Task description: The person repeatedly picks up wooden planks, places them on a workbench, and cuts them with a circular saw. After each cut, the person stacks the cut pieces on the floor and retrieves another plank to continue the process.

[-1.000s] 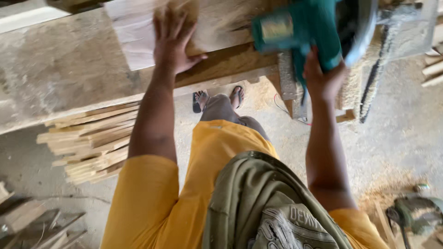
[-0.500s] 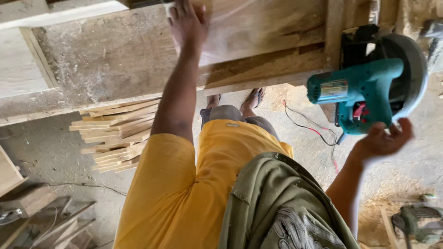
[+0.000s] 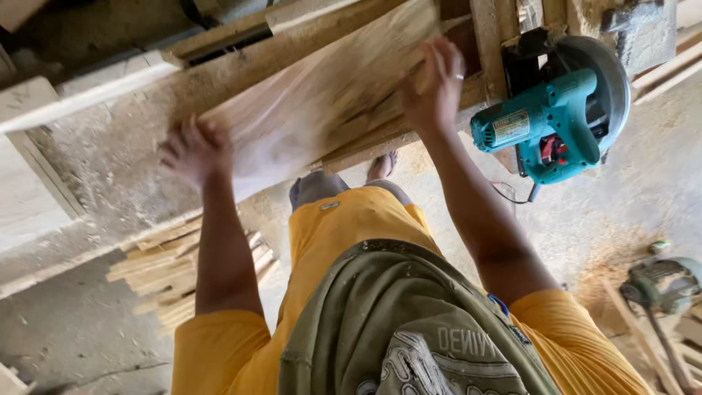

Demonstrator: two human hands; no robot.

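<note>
On a dusty workbench (image 3: 110, 157) beside a teal circular saw (image 3: 556, 117), a motion-blurred board (image 3: 314, 110) is apparently being repositioned, left hand (image 3: 194, 150) and right hand (image 3: 435, 91) clasping its ends, needing square seating before any cut.

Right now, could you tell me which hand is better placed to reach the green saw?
Probably the right hand: it grips the board's end beside the green saw, while the left hand holds the far end.

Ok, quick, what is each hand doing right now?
Left hand: gripping the near end of the wooden board, blurred.
Right hand: gripping the board's other end.
</note>
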